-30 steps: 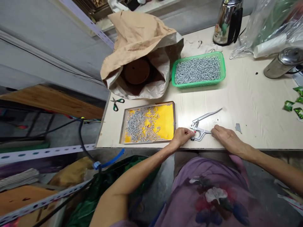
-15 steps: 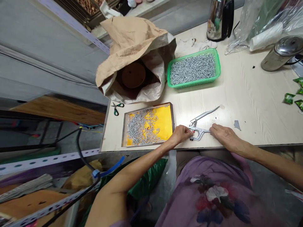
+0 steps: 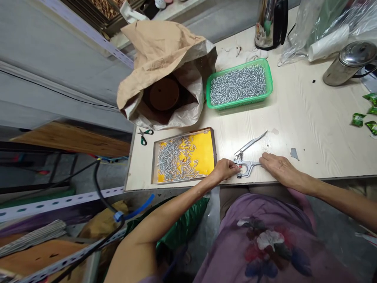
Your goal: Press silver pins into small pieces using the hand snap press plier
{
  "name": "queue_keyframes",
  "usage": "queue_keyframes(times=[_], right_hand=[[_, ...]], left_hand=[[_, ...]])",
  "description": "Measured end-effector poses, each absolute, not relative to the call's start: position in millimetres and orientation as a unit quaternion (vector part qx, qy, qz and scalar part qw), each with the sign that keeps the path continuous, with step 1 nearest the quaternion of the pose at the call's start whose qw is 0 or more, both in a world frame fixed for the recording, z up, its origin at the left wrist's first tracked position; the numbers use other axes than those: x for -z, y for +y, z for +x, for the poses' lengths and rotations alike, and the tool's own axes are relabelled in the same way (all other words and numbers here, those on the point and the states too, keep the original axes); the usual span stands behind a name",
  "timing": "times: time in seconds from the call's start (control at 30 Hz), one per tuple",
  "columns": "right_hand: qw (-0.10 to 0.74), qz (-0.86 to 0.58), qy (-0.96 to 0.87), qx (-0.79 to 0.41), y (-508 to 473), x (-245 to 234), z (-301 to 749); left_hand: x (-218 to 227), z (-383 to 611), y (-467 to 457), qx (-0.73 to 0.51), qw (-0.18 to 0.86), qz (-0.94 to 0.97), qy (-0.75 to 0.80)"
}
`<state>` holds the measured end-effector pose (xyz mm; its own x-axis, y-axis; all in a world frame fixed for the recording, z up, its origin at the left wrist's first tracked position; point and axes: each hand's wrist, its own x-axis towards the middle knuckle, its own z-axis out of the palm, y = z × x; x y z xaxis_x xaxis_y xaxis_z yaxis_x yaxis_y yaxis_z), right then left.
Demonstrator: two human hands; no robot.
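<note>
My right hand (image 3: 278, 168) is closed around the lower handle of silver snap-fastener pliers (image 3: 249, 166), close to the table's front edge. The pliers' other handle stands spread apart, angled up and away, with a coil spring at the joint. At the open C-shaped jaw, a small red part shows. My left hand (image 3: 226, 170) pinches at this jaw from the left; whatever lies between its fingertips is too small and covered to make out. Just left of that hand, a shallow tray (image 3: 209, 149) with a yellow bottom holds many small silver metal pins or springs.
A green basket (image 3: 240, 104) full of similar silver pieces stands farther back. Left of it is a large open paper sack (image 3: 165, 43). Green-handled scissors (image 3: 143, 137) lie at the left edge. A kettle (image 3: 269, 25), a metal mug (image 3: 349, 65) and green wrapped packets (image 3: 358, 119) sit toward the right.
The view has shifted slightly. The pliers' free handle sits at a slightly steeper angle. Both hands keep nearly the same places at the pliers.
</note>
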<state>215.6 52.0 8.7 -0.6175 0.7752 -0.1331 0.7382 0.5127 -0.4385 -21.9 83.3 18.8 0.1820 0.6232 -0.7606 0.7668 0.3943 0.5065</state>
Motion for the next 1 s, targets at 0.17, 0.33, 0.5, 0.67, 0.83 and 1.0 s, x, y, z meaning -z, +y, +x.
queue_keyframes(times=[0.17,0.33,0.5,0.67,0.83,1.0], right_hand=[[0.066,-0.415,-0.879,-0.225,51,-13,217],[0.035,-0.428,-0.880,-0.202,49,-14,217],[0.043,-0.436,-0.886,-0.151,70,-14,225],[0.017,-0.413,-0.903,-0.116,106,-6,232],[-0.009,-0.392,-0.915,-0.096,108,-3,228],[0.014,-0.392,-0.916,-0.085,94,-12,227]], left_hand=[[-12,-22,77,0.036,0.619,0.456,0.638],[-12,-22,77,0.040,0.613,0.456,0.644],[-12,-22,77,0.036,0.617,0.460,0.637],[-11,-23,76,0.040,0.611,0.466,0.638],[-11,-23,76,0.040,0.614,0.461,0.639],[-13,-21,78,0.049,0.612,0.458,0.643]])
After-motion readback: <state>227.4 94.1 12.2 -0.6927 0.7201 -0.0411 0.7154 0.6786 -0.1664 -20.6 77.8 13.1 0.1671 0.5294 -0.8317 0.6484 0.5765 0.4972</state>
